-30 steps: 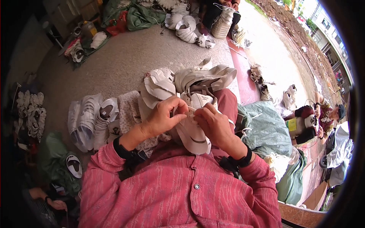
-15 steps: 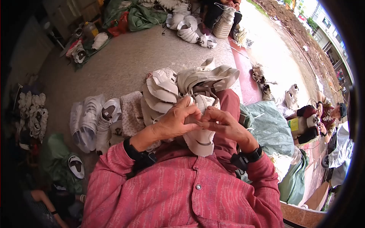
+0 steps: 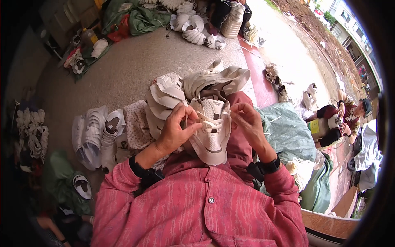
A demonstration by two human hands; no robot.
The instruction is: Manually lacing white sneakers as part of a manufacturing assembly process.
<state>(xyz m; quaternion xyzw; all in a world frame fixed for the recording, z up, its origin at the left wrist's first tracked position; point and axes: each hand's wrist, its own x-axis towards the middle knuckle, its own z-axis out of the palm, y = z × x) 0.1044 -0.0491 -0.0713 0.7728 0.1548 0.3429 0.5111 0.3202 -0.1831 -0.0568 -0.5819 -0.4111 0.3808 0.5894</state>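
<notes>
A white shoe upper (image 3: 212,142) with a perforated tongue lies across my lap, its toe toward me. A pale shoelace (image 3: 212,124) runs across its lower eyelets. My left hand (image 3: 179,126) is at the upper's left edge, thumb and forefinger pinched on one end of the lace. On the other side, my right hand (image 3: 248,123) pinches at the upper's right edge, seemingly on the other lace end; the thin lace there is hard to make out. Just beyond my hands rests a stack of white shoe uppers (image 3: 166,92), with more uppers (image 3: 218,82) nested beside it.
Bagged shoe uppers (image 3: 94,131) and a patterned cloth (image 3: 137,123) lie on my left. A green woven sack (image 3: 288,127) sits at my right, a bundle of white laces (image 3: 299,173) near it. Another person (image 3: 343,117) works at the far right; one more sits ahead.
My hands have moved apart, from together over the shoe upper to either side of it, drawing the lace outward. The upper's front and lace now show. The whole view has shifted slightly.
</notes>
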